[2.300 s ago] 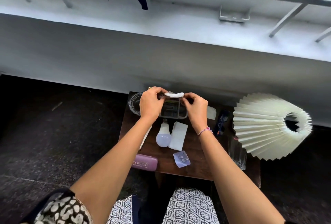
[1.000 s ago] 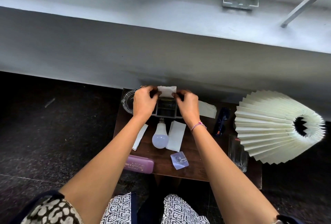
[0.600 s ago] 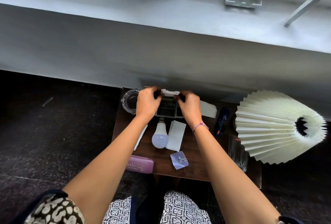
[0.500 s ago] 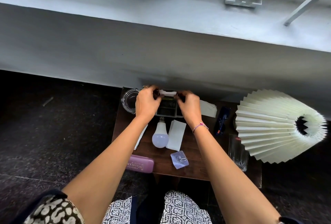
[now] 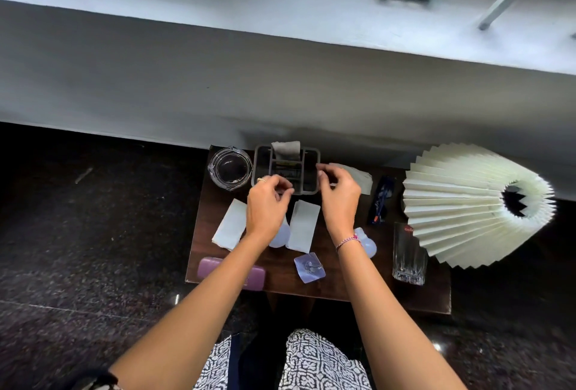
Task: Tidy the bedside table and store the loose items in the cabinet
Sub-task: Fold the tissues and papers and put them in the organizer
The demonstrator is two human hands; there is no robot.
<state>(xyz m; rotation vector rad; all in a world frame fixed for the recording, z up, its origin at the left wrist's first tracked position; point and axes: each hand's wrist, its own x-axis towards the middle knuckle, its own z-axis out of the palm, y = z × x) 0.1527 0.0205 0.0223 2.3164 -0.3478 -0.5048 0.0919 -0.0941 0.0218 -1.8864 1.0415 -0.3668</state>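
- We note the left hand (image 5: 268,202) and right hand (image 5: 339,195) hovering over the near edge of the grey organizer (image 5: 256,165), fingers loosely curled, both empty.
- A folded tissue (image 5: 286,150) stands in the organizer's rear middle compartment.
- The organizer sits at the back of the bedside table (image 5: 215,202), with a glass ashtray (image 5: 230,168) just to its left.
- A bulb (image 5: 278,238) lies partly under the left wrist.
- A purple case (image 5: 212,266) lies at the front edge, and a tumbler (image 5: 409,254) stands at the right.
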